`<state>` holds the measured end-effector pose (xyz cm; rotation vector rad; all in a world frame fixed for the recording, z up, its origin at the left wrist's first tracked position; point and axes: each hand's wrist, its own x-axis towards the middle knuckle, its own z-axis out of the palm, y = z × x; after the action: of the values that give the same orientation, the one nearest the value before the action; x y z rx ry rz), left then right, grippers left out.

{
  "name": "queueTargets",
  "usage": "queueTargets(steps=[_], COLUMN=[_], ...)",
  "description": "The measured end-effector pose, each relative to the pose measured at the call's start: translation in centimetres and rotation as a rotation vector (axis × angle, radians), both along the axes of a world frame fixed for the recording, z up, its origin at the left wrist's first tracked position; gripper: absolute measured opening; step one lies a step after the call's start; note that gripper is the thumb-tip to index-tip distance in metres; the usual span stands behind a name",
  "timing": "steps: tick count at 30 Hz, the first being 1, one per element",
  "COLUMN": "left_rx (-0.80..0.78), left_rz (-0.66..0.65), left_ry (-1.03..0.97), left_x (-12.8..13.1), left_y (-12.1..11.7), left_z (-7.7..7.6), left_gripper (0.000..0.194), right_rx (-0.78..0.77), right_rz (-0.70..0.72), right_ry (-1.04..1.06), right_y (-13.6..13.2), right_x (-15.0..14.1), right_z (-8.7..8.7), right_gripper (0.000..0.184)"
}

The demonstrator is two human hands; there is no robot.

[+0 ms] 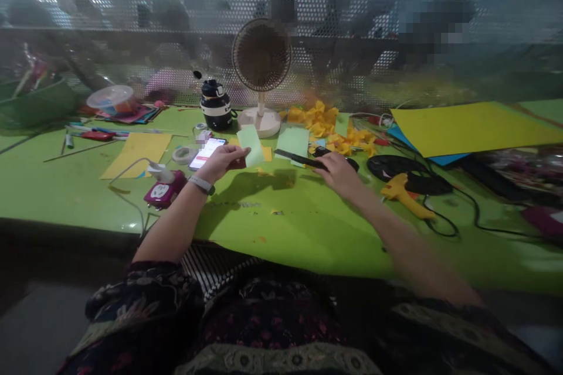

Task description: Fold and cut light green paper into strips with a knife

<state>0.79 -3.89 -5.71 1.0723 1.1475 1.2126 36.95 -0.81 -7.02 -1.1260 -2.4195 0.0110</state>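
Note:
My left hand (pixel 229 161) pinches a small piece of pale green paper (pixel 250 143) by its lower edge, holding it up over the table. In my right hand (pixel 336 173) is a pair of black scissors (pixel 297 157), the dark blades pointing left toward the paper but apart from it. Part of the handle is hidden by my fingers. Behind the blades lie more pale green sheets (pixel 294 139). A phone (pixel 206 153) with a lit screen rests just beyond my left wrist, next to a roll of tape (pixel 182 155).
A white fan (pixel 261 55) and a black bottle (pixel 215 108) stand at the back beside crumpled orange paper (pixel 319 120). A purple power socket (pixel 165 190) with cables sits left. On the right are a yellow glue gun (pixel 407 196) and a large yellow sheet (pixel 475 129).

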Motion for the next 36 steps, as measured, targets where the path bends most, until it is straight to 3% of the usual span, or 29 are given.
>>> queueTargets(steps=[3,19,23,29,31,33,36], left_rx=[-0.015,-0.034,-0.07,-0.251,-0.301,-0.277,0.048], left_rz=[-0.016,-0.05,-0.065,-0.069,-0.056,-0.021,0.094], left_ry=[0.04,0.082,0.081,0.124,0.227,0.454,0.853], left_x=[0.2,0.4,0.5,0.8,0.7,0.5,0.0], left_y=[0.0,-0.1,-0.2,-0.7,-1.1,-1.8,-2.8], left_z=[-0.4,-0.9,-1.1,-2.1,-2.2,-2.0,-1.5], left_gripper=[0.05,0.045,0.037,0.025,0.026,0.031,0.035], right_rx=[-0.012,-0.055,-0.065,-0.151,-0.184,-0.225,-0.258], right_rz=[0.029,0.104,0.118,0.155,0.16,0.157,0.161], right_ry=[0.068,0.014,-0.041,-0.109,-0.101,-0.092,-0.076], right_y=[-0.4,-2.4,-2.3,-1.2,-0.8,-0.5,-0.1], right_x=[1.1,-0.4,-0.7,-1.0,-1.1,-1.1,-1.2], right_z=[0.1,0.5,0.0,-1.7,-2.3,-2.6,-2.9], right_gripper=[0.035,0.035,0.034,0.031,0.029,0.026,0.023])
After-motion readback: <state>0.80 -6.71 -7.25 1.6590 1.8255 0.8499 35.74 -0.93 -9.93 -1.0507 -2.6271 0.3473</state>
